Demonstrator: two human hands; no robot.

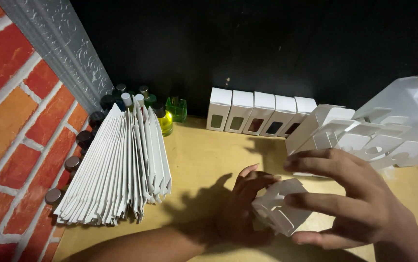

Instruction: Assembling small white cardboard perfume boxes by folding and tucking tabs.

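Both my hands hold one small white cardboard box (281, 207) just above the tan table (204, 155). My left hand (245, 206) grips its left side with fingers curled over the top. My right hand (357, 201) wraps its right side, thumb below and fingers spread above. The box looks partly folded, with flaps still loose. A fanned stack of flat white box blanks (119, 167) leans at the left, close to my left forearm.
A row of several upright white boxes with window cutouts (260, 114) stands at the back against a black wall. More white boxes and inserts (374, 131) pile up at the right. Small bottles (165, 114) cluster at the back left beside a brick-pattern wall (9, 111).
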